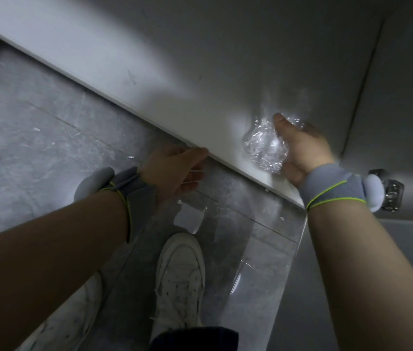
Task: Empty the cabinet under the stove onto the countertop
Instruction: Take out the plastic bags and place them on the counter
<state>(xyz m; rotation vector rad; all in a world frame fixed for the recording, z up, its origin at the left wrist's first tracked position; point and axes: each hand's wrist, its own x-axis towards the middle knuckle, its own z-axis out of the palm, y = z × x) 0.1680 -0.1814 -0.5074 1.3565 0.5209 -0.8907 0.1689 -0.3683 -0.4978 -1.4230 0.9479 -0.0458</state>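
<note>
head view, looking down. my right hand [299, 153] lay on the white cabinet floor [200, 84], near its front edge, fingers curled around a crumpled wad of clear plastic wrap [263, 148] that rested on that floor. my left hand [175, 171] gripped the front edge of the same panel, fingers bent under it; i could not tell whether it held anything else. below, a white shoe [180, 279] stood on the grey tiled ground [35, 127].
</note>
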